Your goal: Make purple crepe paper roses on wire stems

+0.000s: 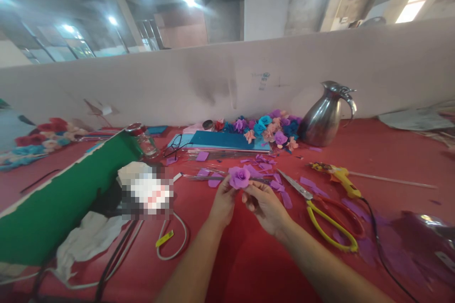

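A purple paper flower (pixel 239 177) with rounded, layered petals is held up between my two hands over the red table. My left hand (pixel 223 203) pinches it from the left and below. From the right, the fingers of my right hand (pixel 265 203) are closed at the flower's edge; the flower's base is hidden. Purple paper pieces (pixel 261 166) lie scattered just behind. Scissors (pixel 316 210) with one yellow and one red handle rest to the right, blades apart. Beyond them lies a yellow glue gun (pixel 339 177) with a clear glue stick in it.
At the back stand a pile of finished paper flowers (pixel 272 130) and a steel jug (pixel 322 116). Blue paper sheets (pixel 222 140), eyeglasses (pixel 177 146) and a glass jar (pixel 144 142) are left of them. A green board (pixel 67 199) and a white cable (pixel 185 236) occupy the left side.
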`<state>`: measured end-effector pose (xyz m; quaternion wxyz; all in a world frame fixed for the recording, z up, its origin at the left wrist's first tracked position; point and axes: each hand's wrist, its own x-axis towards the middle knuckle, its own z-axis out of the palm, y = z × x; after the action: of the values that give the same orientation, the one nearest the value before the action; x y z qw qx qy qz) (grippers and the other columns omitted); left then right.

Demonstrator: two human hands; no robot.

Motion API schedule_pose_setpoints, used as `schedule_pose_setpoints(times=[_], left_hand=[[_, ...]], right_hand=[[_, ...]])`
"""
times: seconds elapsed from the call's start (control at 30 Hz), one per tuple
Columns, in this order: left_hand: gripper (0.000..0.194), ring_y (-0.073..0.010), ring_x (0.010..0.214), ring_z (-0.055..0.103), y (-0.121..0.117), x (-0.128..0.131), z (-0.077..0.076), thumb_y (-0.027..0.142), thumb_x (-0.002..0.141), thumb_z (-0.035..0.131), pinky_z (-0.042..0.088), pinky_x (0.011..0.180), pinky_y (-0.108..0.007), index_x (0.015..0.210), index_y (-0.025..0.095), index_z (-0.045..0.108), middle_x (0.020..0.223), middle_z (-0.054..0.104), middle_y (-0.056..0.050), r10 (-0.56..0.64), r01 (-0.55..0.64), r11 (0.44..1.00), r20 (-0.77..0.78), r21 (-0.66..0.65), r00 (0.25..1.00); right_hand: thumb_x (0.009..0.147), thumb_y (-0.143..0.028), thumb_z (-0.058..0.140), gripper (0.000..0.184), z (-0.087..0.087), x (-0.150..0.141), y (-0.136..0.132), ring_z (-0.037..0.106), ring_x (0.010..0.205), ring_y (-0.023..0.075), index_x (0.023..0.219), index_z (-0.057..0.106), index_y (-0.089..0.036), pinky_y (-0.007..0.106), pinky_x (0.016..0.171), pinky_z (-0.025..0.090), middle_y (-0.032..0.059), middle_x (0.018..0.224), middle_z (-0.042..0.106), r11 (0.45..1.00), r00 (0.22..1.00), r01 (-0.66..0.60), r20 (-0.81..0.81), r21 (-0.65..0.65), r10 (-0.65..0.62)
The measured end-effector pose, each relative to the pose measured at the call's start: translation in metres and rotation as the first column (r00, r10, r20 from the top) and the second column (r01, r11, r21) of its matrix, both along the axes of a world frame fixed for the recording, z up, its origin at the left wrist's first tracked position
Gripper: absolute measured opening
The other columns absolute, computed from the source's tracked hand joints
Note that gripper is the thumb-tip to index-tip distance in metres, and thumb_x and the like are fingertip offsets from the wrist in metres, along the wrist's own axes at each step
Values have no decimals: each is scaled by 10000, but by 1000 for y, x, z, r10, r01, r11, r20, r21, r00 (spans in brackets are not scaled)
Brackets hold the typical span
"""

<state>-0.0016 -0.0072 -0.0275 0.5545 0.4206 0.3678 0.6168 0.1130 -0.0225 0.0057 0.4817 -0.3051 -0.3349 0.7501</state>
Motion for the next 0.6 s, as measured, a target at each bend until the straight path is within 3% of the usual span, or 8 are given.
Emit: schedule_pose_setpoints(times=[0.2,0.43,0.6], left_hand=[[232,-220,788,615,-1,-1,0,361,711,700,486,759,-344,873,196,692,766,681,-46,71,-75,997,-177,-15,982],[148,-184,737,575,-3,1,3,290,684,718,460,776,-317,795,209,664,666,612,4,-11,11,998,3,-65,1000],[127,-198,704,567,-5,1,7,262,662,736,458,702,-309,739,208,650,600,576,7,4,-4,996,0,-88,1000]], right_hand=[[657,-388,776,331,1,0,0,369,372,25,562,561,-155,204,409,200,-33,510,576,1000,1000,16,15,4,-16],[654,-391,774,325,4,0,-2,358,366,28,559,563,-163,209,408,207,-31,504,579,1000,999,28,20,-4,-28],[650,-387,780,318,4,0,-2,355,371,29,561,573,-163,211,413,220,-34,501,576,1000,999,30,21,-5,-30]])
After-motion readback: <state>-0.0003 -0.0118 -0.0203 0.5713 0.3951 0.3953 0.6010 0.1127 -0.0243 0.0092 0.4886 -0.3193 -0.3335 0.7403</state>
